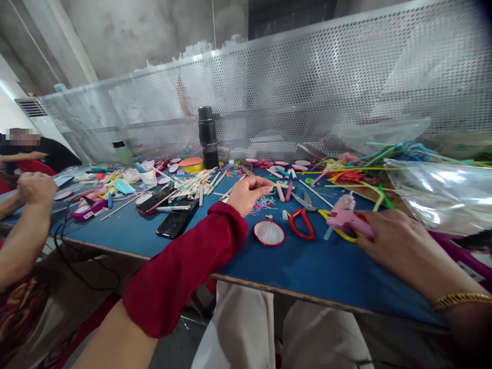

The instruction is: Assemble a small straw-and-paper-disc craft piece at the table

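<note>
My left hand (246,193), in a dark red sleeve, rests on the blue table (326,271) with its fingers loosely curled, pinching toward a small stick near a heap of colored rubber bands (262,205). My right hand (400,246), with a gold bangle on the wrist, lies on the handle of a pink glue gun (346,218). Between the hands lie a round red-rimmed disc (269,233) and red-handled scissors (303,220).
A black bottle (207,137) stands at the back before a perforated metal screen (307,92). Sticks, straws, discs and two phones (169,212) litter the table. A clear plastic bag (442,195) lies at right. Another person's arms (26,215) are at left.
</note>
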`<state>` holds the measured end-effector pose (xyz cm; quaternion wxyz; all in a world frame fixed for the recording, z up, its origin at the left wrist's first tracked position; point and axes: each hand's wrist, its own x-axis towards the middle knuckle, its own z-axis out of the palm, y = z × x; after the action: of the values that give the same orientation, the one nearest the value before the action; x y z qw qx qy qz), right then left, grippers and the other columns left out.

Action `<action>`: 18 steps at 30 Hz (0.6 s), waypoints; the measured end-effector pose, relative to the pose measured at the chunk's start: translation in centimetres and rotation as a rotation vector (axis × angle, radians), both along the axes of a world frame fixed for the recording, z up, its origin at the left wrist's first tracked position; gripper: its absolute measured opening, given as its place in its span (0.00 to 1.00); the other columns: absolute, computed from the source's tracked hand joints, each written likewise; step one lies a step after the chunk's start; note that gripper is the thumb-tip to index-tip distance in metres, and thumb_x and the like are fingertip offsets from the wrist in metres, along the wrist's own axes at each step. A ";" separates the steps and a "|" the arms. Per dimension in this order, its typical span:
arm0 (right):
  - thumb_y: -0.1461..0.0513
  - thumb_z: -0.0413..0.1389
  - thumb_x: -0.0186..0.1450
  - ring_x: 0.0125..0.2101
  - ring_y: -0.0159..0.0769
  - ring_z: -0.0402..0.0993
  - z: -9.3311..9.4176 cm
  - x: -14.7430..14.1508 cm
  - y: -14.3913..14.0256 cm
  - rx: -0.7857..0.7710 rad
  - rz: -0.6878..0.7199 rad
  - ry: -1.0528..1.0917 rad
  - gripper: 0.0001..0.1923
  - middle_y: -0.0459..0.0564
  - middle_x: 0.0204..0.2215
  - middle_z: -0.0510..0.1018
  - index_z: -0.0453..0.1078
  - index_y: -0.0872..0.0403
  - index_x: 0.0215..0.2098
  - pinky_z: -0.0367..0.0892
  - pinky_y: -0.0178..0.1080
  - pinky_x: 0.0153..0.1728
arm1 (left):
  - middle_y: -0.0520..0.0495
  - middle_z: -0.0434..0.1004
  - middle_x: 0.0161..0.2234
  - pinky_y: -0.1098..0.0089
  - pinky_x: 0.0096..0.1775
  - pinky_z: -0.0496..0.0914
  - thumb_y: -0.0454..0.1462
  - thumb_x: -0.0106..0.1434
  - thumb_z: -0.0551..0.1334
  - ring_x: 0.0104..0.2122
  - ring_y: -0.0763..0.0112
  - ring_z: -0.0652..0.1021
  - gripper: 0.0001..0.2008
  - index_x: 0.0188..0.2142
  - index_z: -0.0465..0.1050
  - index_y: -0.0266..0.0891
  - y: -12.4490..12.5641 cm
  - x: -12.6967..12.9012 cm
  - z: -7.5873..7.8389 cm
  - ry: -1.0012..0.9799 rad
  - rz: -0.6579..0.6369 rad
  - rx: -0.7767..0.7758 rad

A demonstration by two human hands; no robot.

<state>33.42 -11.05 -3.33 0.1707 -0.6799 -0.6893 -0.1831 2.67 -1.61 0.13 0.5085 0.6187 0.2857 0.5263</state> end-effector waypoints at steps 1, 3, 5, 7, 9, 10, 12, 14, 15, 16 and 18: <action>0.59 0.53 0.59 0.37 0.52 0.74 0.3 0.1 -0.1 0.005 0.007 -0.023 0.12 0.60 0.30 0.76 0.75 0.54 0.37 0.68 0.47 0.42 | 0.50 0.79 0.30 0.70 0.37 0.65 0.33 0.58 0.71 0.29 0.77 0.72 0.04 0.34 0.79 0.36 0.0 0.0 0.0 0.005 0.009 -0.009; 0.56 0.52 0.59 0.42 0.57 0.73 1.3 -0.1 -0.7 0.074 0.009 0.028 0.21 0.65 0.34 0.77 0.75 0.59 0.45 0.68 0.53 0.45 | 0.50 0.79 0.30 0.71 0.34 0.64 0.34 0.59 0.71 0.29 0.78 0.71 0.04 0.34 0.80 0.36 -0.2 0.1 0.1 0.004 0.025 -0.046; 0.54 0.54 0.55 0.42 0.57 0.73 2.7 -0.9 -1.6 0.179 -0.012 0.281 0.25 0.64 0.39 0.78 0.74 0.57 0.47 0.68 0.55 0.46 | 0.50 0.78 0.30 0.73 0.32 0.62 0.36 0.59 0.71 0.28 0.78 0.71 0.06 0.34 0.79 0.36 -0.4 0.2 0.2 -0.024 0.028 -0.103; 0.53 0.60 0.49 0.33 0.49 0.72 4.0 -2.7 -2.7 0.212 0.004 0.767 0.22 0.55 0.33 0.78 0.74 0.50 0.41 0.69 0.52 0.37 | 0.51 0.77 0.30 0.74 0.29 0.60 0.38 0.58 0.73 0.29 0.78 0.72 0.08 0.34 0.78 0.37 -0.8 0.4 0.2 -0.085 0.009 -0.169; 0.52 0.67 0.45 0.29 0.41 0.71 5.1 -5.0 -3.8 0.259 0.130 1.319 0.18 0.48 0.27 0.74 0.72 0.48 0.31 0.71 0.46 0.33 | 0.51 0.77 0.31 0.76 0.27 0.59 0.39 0.56 0.74 0.29 0.79 0.73 0.11 0.34 0.78 0.37 -1.2 0.7 0.1 -0.146 -0.038 -0.239; 0.52 0.71 0.39 0.27 0.38 0.69 5.4 -6.3 -4.2 0.293 0.152 1.512 0.20 0.46 0.25 0.71 0.68 0.48 0.25 0.71 0.43 0.29 | 0.51 0.77 0.31 0.76 0.27 0.59 0.40 0.55 0.75 0.28 0.80 0.73 0.12 0.35 0.78 0.37 -1.4 0.7 0.1 -0.167 -0.070 -0.271; 0.51 0.75 0.35 0.28 0.35 0.70 5.5 -8.5 -4.5 0.223 0.201 1.720 0.26 0.47 0.29 0.75 0.74 0.50 0.29 0.71 0.38 0.26 | 0.51 0.77 0.30 0.76 0.27 0.60 0.40 0.53 0.76 0.27 0.81 0.72 0.14 0.35 0.78 0.36 -1.8 0.9 -0.1 -0.185 -0.127 -0.322; 0.48 0.76 0.37 0.27 0.32 0.68 4.9 -10.1 -4.4 0.110 0.226 1.834 0.29 0.46 0.29 0.75 0.78 0.51 0.33 0.71 0.35 0.24 | 0.51 0.78 0.30 0.77 0.27 0.60 0.39 0.50 0.78 0.27 0.81 0.73 0.16 0.35 0.78 0.36 -2.2 1.0 -0.3 -0.184 -0.155 -0.348; 0.47 0.77 0.38 0.25 0.31 0.68 4.3 -10.6 -4.3 0.086 0.270 1.862 0.29 0.45 0.27 0.74 0.78 0.50 0.34 0.69 0.33 0.22 | 0.51 0.78 0.30 0.76 0.26 0.59 0.38 0.48 0.79 0.27 0.81 0.74 0.17 0.35 0.77 0.35 -2.3 1.1 -0.3 -0.181 -0.157 -0.352; 0.47 0.76 0.40 0.24 0.31 0.67 3.6 -11.0 -4.1 0.038 0.317 1.875 0.27 0.45 0.25 0.73 0.78 0.51 0.33 0.68 0.33 0.20 | 0.51 0.78 0.30 0.76 0.26 0.58 0.38 0.47 0.79 0.27 0.80 0.74 0.19 0.35 0.77 0.35 -2.4 1.1 -0.4 -0.176 -0.157 -0.351; 0.45 0.75 0.44 0.27 0.33 0.70 2.1 -11.3 -3.8 0.030 0.375 1.884 0.26 0.48 0.27 0.75 0.79 0.53 0.33 0.70 0.34 0.22 | 0.51 0.79 0.30 0.76 0.26 0.56 0.39 0.45 0.80 0.27 0.79 0.75 0.21 0.36 0.77 0.35 -2.5 1.1 -0.4 -0.165 -0.149 -0.342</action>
<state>22.09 -14.85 -1.20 0.6897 -0.4243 -0.3642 0.4600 3.81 -4.08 -0.27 0.6654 0.4974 0.2817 0.4800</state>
